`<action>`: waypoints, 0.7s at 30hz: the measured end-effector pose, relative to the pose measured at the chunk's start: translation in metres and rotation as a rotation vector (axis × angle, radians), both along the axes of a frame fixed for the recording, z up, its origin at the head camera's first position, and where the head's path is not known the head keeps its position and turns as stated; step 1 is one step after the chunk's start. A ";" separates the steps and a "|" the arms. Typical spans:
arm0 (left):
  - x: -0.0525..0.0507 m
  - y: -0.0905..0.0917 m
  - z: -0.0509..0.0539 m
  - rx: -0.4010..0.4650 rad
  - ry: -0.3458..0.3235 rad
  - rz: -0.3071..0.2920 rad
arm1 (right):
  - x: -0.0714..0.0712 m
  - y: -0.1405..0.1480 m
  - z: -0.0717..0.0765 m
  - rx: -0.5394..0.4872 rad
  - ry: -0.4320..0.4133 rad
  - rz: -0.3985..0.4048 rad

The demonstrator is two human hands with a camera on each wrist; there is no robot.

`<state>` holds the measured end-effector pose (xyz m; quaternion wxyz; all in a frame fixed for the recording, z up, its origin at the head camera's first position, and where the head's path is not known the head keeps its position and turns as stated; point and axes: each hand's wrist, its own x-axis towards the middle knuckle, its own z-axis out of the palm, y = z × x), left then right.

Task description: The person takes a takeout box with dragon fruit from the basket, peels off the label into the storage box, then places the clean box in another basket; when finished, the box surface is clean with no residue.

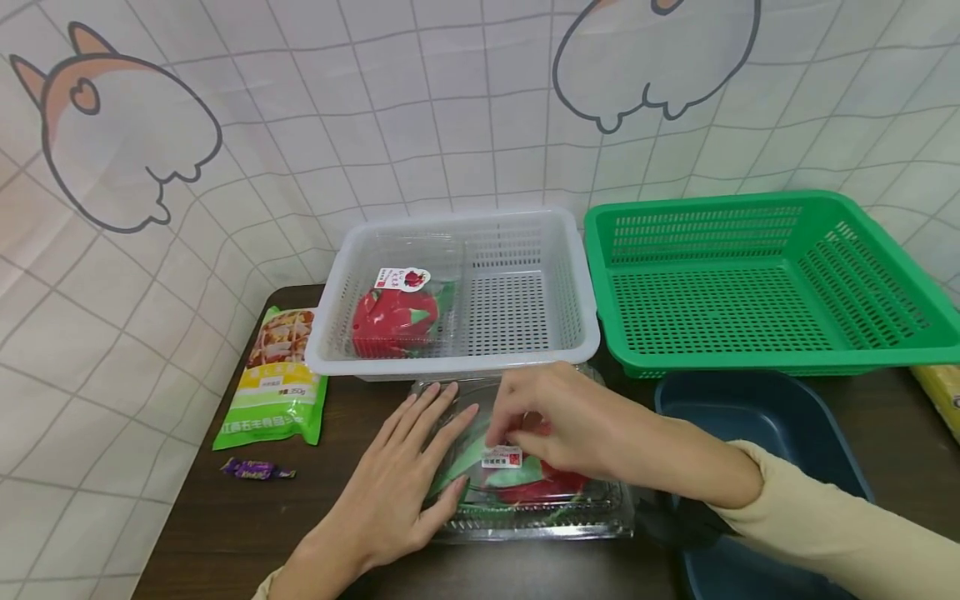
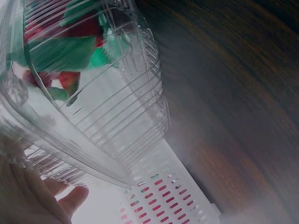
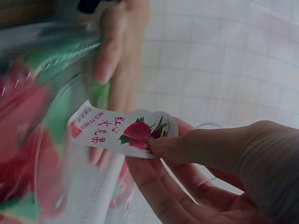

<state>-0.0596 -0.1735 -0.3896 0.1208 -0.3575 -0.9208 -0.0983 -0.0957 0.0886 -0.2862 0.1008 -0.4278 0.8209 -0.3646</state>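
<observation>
A clear plastic clamshell box holding red and green dragon fruit sits on the dark table, in front of the white basket. My left hand rests on its left side with the fingers spread and fairly straight. Over the lid, my right hand pinches a white label between thumb and fingers. Red fruit and "RED PITAYA" are printed on that label. Its far end appears to touch the lid; whether it is stuck there I cannot tell. The left wrist view shows the box's ribbed side close up.
Behind stands a white basket with another boxed dragon fruit. A green basket is at the back right, above a dark blue tray. A green and yellow food bag and a purple wrapped candy lie left.
</observation>
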 end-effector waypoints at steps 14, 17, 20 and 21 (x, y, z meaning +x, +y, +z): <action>-0.001 0.001 0.000 0.011 0.000 -0.013 | 0.016 0.076 0.011 -0.182 0.066 0.034; -0.001 0.000 0.000 0.014 0.003 -0.012 | 0.012 0.103 0.003 -0.193 0.002 0.034; -0.001 0.000 0.000 0.015 -0.004 -0.008 | 0.004 0.135 -0.010 -0.180 -0.066 0.022; -0.001 0.000 0.000 0.015 -0.006 -0.007 | 0.002 0.147 -0.015 -0.170 -0.085 0.014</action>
